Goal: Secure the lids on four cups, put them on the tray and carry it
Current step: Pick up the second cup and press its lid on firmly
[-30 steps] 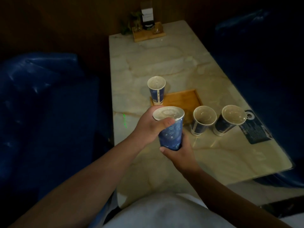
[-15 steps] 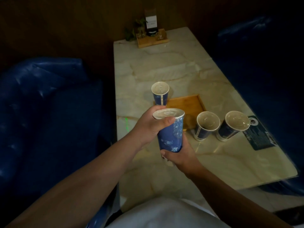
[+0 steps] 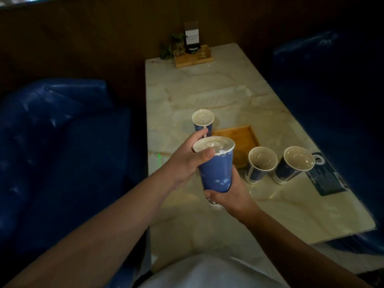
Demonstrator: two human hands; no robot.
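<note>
I hold a blue paper cup (image 3: 217,173) above the near part of the marble table (image 3: 228,96). My right hand (image 3: 230,196) grips its base from below. My left hand (image 3: 187,161) wraps the rim, thumb lying on the clear lid (image 3: 214,144). Three more blue cups stand on the table: one (image 3: 203,121) left of the wooden tray (image 3: 239,140), two (image 3: 260,164) (image 3: 294,165) to the tray's right. The tray holds nothing.
A dark card (image 3: 324,179) lies at the table's right edge beside the rightmost cup. At the far end a wooden stand (image 3: 193,57) carries a sign and a small plant. Blue padded seats (image 3: 52,142) flank the table on both sides.
The held cup has stayed between both hands while the view tilted up slightly. My left thumb presses further onto the lid. The cups on the table have not moved.
</note>
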